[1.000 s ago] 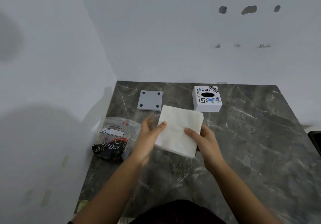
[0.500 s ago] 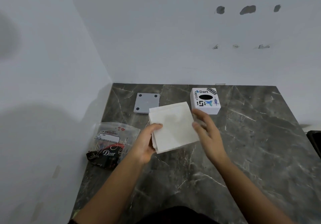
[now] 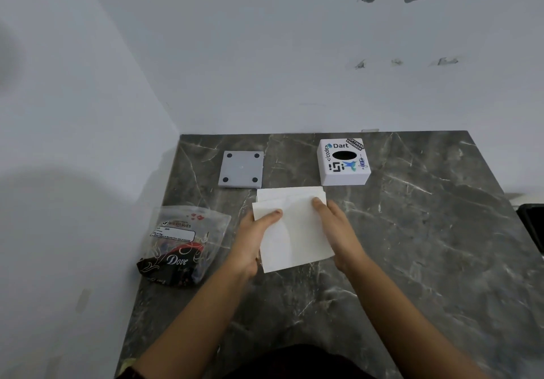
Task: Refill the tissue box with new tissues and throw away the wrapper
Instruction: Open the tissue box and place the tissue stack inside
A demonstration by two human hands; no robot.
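A white stack of tissues (image 3: 294, 231) is held between my two hands above the dark marble table (image 3: 412, 261). My left hand (image 3: 253, 237) grips its left edge, thumb on top. My right hand (image 3: 338, 231) grips its right edge. The white tissue box cover (image 3: 343, 162), with stickers and an oval slot on top, stands behind the stack to the right. The grey square base plate (image 3: 241, 169) of the box lies behind to the left, feet up. The clear and black Dove wrapper (image 3: 179, 246) lies at the table's left edge, beside my left hand.
White walls close the table on the left and at the back. A dark object (image 3: 532, 225) shows at the right edge of the view, beyond the table's right side.
My right hand has come back onto the stack's right edge. The stack has turned and dropped a little toward me, held by both hands again.
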